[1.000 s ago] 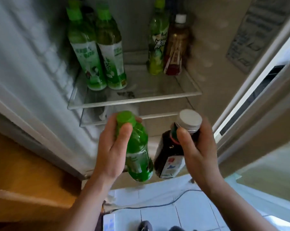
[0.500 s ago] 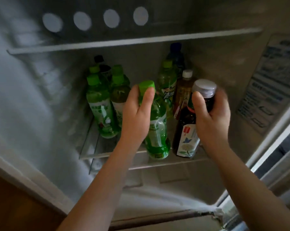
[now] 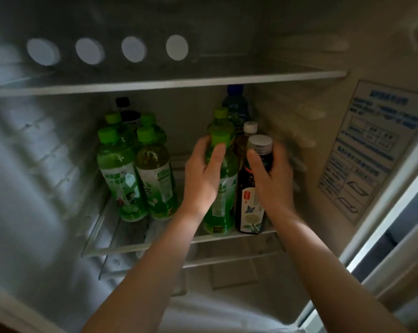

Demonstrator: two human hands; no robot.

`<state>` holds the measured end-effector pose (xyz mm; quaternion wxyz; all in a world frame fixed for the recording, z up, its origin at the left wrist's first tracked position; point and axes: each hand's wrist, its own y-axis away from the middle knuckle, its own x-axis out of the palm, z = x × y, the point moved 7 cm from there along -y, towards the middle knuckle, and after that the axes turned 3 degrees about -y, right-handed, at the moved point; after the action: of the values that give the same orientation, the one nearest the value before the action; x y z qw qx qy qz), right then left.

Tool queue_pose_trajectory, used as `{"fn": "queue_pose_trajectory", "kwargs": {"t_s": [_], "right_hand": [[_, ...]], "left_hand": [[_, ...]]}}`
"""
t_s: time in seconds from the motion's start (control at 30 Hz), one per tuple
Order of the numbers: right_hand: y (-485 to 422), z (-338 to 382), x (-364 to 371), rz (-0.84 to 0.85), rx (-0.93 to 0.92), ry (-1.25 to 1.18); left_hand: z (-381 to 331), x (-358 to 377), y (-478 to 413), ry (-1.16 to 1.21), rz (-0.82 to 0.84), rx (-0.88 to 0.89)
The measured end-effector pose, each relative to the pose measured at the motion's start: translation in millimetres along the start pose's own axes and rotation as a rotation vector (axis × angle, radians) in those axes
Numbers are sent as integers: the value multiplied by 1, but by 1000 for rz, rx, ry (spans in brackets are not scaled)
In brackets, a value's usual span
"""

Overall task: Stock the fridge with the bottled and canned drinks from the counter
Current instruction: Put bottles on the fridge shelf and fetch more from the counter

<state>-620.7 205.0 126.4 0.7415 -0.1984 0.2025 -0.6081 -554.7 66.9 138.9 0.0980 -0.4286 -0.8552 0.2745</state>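
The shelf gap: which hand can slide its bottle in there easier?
Probably the left hand: its green bottle borders the gap, while the dark bottle in the right hand stands beyond it.

Green bottle (image 3: 221, 188) with green cap; dark bottle (image 3: 250, 200) with silver cap.

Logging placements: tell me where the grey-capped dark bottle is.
Head view: the dark bottle stands at the front right of the glass shelf, gripped by the right hand, just right of the green bottle in the left hand.
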Motion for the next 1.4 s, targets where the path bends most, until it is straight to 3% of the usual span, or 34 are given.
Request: {"fn": "queue_pose_trajectory", "kwargs": {"t_s": [0.2,0.37,0.53,0.93,1.23,1.33,1.4], "right_hand": [[19,-16,-3,150,63,-20],[61,-59,-11,208,147,31],[56,-74,-10,205,136,89],[38,-84,2,231,181,60],[46,-74,-2,145,258,92],[64,-67,-10,147,286,2],[82,-57,-20,144,240,52]], "left_hand": [[35,-6,41,24,127,-14],[75,-11,80,-325,156,-91],[85,-5,75,-434,162,-99],[105,0,52,-374,189,-161],[92,3,49,-332,262,-132],[83,-3,65,-315,202,-184],[66,-13,83,-396,117,-97]]}}
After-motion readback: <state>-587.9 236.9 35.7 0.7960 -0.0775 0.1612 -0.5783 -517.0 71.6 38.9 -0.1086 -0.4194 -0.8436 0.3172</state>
